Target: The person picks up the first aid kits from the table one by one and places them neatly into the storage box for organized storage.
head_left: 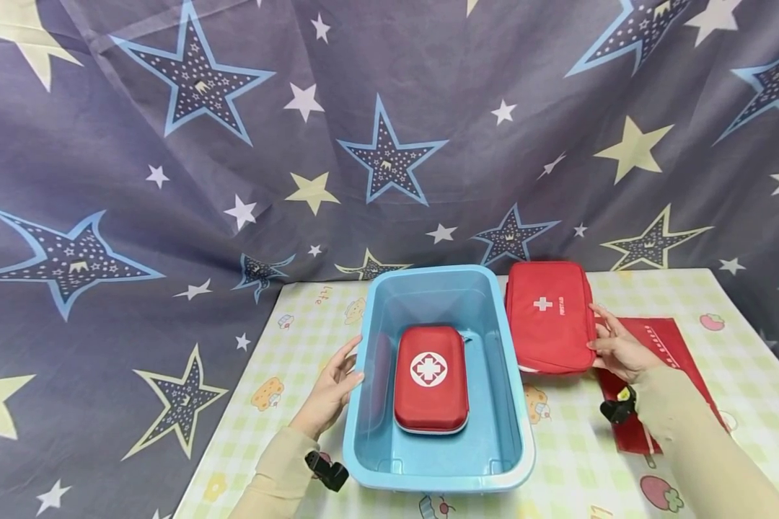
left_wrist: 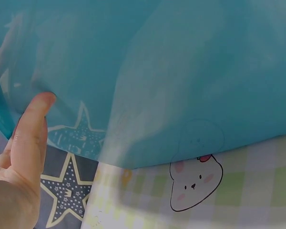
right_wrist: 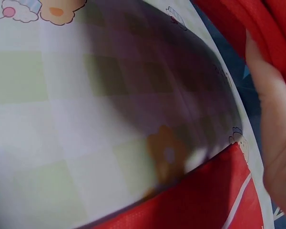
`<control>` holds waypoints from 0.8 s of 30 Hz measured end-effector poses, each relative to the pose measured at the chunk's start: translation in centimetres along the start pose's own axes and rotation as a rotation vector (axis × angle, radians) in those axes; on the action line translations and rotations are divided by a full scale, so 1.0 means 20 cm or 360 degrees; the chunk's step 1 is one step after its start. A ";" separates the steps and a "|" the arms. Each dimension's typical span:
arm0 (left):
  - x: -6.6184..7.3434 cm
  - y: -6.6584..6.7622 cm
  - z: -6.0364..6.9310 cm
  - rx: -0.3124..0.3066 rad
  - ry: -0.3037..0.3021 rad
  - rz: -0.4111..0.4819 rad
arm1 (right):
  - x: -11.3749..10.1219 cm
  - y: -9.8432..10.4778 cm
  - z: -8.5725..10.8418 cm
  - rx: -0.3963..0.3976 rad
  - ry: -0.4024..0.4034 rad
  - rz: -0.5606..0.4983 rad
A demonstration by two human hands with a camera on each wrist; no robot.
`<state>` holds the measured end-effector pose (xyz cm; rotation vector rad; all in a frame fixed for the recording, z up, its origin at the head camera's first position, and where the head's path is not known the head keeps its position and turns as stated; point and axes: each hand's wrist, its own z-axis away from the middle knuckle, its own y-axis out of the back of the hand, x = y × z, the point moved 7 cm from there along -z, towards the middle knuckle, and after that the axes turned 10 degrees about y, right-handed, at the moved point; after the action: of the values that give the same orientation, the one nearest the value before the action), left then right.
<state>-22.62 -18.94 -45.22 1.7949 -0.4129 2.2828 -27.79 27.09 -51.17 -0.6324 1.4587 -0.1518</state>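
Note:
A light blue plastic bin (head_left: pixel 438 481) stands on the table. Inside it lies a red hard-shell first aid case (head_left: pixel 430 404) with a white cross in a round emblem. My left hand (head_left: pixel 329 393) touches the bin's left side; in the left wrist view the thumb (left_wrist: pixel 32 119) presses the outer wall. To the bin's right, my right hand (head_left: pixel 619 349) grips the right edge of a red soft first aid pouch (head_left: pixel 545 335) with a white cross. The right wrist view shows this pouch (right_wrist: pixel 276 33) raised over the tablecloth, with the hand's far fingers hidden.
A flat red pouch or bag (head_left: pixel 662 339) lies on the table, partly under the right forearm. A checked tablecloth (head_left: pixel 279 425) with cartoon prints covers the table. Behind hangs a dark curtain (head_left: pixel 389 58) with stars.

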 end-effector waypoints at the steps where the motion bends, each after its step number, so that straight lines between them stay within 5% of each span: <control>1: 0.00 0.00 0.00 -0.0001 -0.0002 0.0000 | 0.00 0.00 0.00 -0.0004 0.0007 -0.0019; 24: -0.01 0.01 -0.01 0.0041 0.0028 0.0014 | -0.06 -0.04 0.05 -0.0080 0.0083 -0.0177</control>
<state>-22.85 -19.00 -45.50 1.7867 -0.3910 2.3186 -26.83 27.31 -49.70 -0.7559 1.4815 -0.2202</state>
